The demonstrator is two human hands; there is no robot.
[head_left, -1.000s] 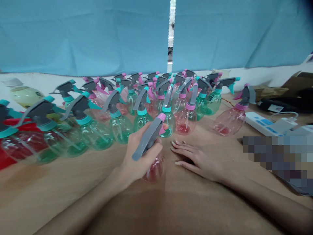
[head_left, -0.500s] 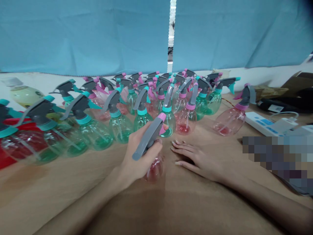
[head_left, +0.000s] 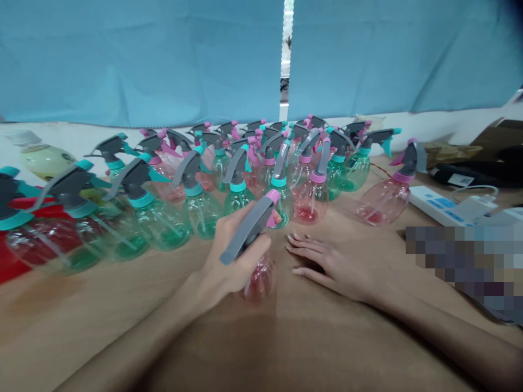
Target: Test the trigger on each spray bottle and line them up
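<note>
My left hand (head_left: 229, 261) is wrapped round the neck of a pink spray bottle (head_left: 257, 280) with a grey trigger head (head_left: 247, 228) and a pink nozzle. The bottle stands on the brown table (head_left: 122, 305), just in front of me. To its right my right hand (head_left: 327, 261) lies flat on the table, palm down, fingers stretched toward the bottle, holding nothing. Behind both hands stands a crowd of several green and pink spray bottles (head_left: 196, 209) with grey triggers.
A single pink bottle (head_left: 386, 196) stands apart at the right. A white power strip (head_left: 443, 207) and dark bags (head_left: 478, 174) lie beyond it. A yellowish bottle (head_left: 41, 158) sits far left. A blue curtain (head_left: 163, 60) hangs behind the table.
None of note: the view has shifted very slightly, and both hands keep their places.
</note>
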